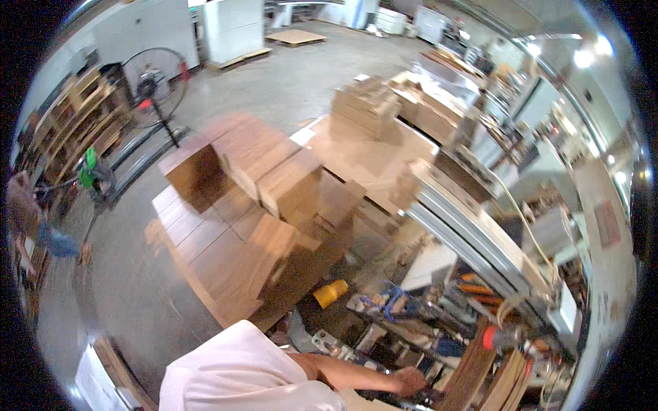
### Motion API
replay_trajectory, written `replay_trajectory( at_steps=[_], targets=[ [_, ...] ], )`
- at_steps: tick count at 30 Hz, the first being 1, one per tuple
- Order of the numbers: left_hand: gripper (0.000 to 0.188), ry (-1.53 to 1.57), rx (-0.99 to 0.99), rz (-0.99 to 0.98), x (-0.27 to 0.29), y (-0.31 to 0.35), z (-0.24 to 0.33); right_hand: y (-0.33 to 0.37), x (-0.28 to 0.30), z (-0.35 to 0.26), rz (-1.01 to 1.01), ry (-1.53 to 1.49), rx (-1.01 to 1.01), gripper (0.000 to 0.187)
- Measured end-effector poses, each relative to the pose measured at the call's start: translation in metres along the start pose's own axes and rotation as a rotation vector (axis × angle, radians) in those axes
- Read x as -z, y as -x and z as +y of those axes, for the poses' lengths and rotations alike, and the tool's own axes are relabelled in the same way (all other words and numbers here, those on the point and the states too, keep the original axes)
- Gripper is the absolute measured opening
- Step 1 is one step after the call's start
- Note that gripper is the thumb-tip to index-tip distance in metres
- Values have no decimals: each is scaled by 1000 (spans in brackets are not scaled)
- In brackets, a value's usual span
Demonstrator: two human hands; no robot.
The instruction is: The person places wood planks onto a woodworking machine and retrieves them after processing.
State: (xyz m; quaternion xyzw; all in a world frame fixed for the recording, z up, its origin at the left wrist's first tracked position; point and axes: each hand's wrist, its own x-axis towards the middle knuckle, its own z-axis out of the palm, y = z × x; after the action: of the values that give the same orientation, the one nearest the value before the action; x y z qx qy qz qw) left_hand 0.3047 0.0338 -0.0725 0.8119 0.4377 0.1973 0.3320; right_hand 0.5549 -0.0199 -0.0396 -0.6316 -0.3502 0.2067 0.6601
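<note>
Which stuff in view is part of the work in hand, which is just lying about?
Likely in use, near the left hand:
dark item, too blurred to identify
brown board

Probably just lying about:
yellow object
blue cord
round fan
stacked wooden pieces, though possibly work stock

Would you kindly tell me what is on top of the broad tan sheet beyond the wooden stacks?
A stack of tan pieces stands toward the far side of the broad tan sheet. The stack hides the surface beneath it.
</note>
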Motion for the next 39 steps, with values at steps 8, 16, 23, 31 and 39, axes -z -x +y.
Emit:
replay_trajectory(
  at_steps=[8, 16, 23, 31, 39],
  targets=[
    [18, -283, -124, -294, 76, 28, 36, 86, -129, -38, -292, 166, -244, 23],
    [18, -730, -318, -113, 19, 0, 14, 94, -162, -48, -398, 176, -255, 25],
    [19, 7, -91, -274, 83, 21, 32, 83, -147, -42, -364, 81, -272, 26],
    [29, 313, -134, -216, -39, -29, -37, 56, -108, -33, -330, -14, -286, 27],
    [31, 613, -190, 34, -117, -58, -78, -10, 1, 8, -107, -43, -269, 28]
  ],
)
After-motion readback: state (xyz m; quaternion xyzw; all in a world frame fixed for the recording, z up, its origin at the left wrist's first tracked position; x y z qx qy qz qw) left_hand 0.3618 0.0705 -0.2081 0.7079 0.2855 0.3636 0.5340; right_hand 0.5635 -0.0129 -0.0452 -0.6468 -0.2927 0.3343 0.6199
